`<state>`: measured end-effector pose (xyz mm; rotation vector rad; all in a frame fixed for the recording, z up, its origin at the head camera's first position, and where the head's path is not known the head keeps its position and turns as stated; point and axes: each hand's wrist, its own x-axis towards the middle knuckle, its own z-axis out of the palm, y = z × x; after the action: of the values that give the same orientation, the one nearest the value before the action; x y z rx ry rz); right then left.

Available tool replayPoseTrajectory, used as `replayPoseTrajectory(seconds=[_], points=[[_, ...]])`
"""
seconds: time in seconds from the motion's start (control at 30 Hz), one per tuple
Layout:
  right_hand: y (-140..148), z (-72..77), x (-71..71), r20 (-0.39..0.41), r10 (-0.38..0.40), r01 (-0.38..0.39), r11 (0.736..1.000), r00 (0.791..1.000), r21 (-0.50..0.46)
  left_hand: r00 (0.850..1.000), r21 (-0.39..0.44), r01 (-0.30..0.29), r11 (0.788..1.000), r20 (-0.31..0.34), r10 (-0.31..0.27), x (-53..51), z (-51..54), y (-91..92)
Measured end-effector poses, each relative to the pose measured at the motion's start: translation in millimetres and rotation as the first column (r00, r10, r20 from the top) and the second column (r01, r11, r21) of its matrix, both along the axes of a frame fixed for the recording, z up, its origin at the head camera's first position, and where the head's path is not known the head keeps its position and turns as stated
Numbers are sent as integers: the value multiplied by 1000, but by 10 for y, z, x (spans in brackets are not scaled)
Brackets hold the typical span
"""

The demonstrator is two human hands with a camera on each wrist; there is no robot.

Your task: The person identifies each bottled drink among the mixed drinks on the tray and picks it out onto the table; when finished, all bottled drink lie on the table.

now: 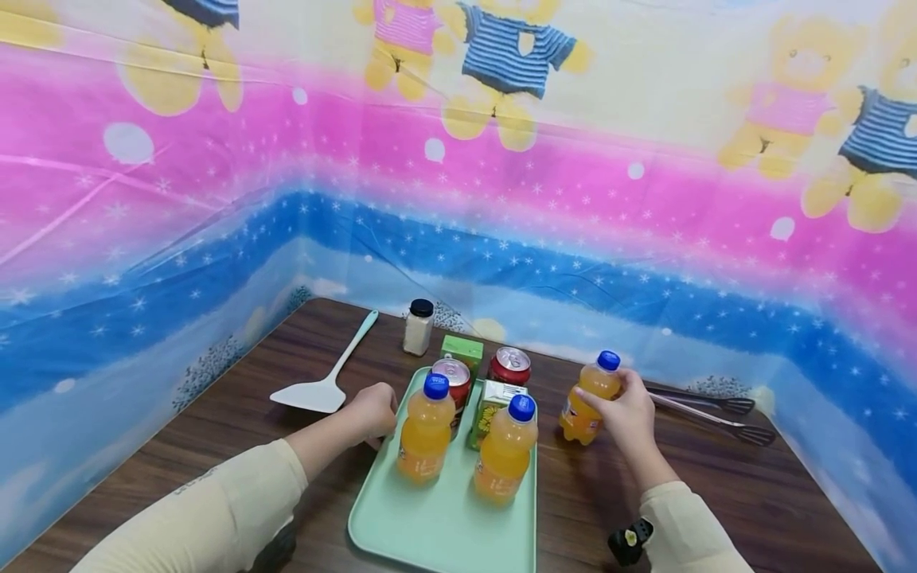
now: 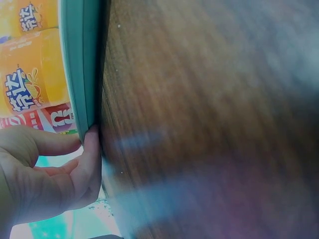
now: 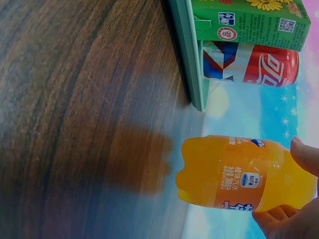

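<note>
My left hand (image 1: 372, 410) pinches the left rim of a light green tray (image 1: 444, 525) between thumb and fingers, as the left wrist view (image 2: 55, 174) shows. To the right of the tray, my right hand (image 1: 626, 410) holds an orange soda bottle (image 3: 234, 174) with a blue cap by its upper part. That bottle is slightly tilted, and its base appears just off the table. Two similar bottles, one left (image 1: 424, 438) and one right (image 1: 505, 461), stand on the tray. Behind them are two red cola cans (image 1: 453, 378) (image 1: 510, 366) and two green drink cartons (image 1: 490, 422) (image 1: 464, 350).
A white-bladed spatula (image 1: 315, 393) lies on the wooden table (image 1: 301, 493) left of the tray. Near the back edge stands a black-lidded jar (image 1: 418, 330). Two whisk-like metal utensils (image 1: 716, 414) lie beyond my right hand. Printed cloth (image 1: 573, 270) walls the table's back and sides.
</note>
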<state>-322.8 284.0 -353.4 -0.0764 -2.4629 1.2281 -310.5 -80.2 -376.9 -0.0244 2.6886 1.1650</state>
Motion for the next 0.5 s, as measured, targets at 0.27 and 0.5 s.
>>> replayPoseTrajectory(seconds=[0.27,0.5], points=[[3,-63,-47,-3,-9,9,1000,1000,1,1000,7,4,1000,-8,-4,20,11,-1],[-8,-80,-72,3,-16,16,1000,1000,-9,1000,4,10,1000,-6,-10,20,12,-4]])
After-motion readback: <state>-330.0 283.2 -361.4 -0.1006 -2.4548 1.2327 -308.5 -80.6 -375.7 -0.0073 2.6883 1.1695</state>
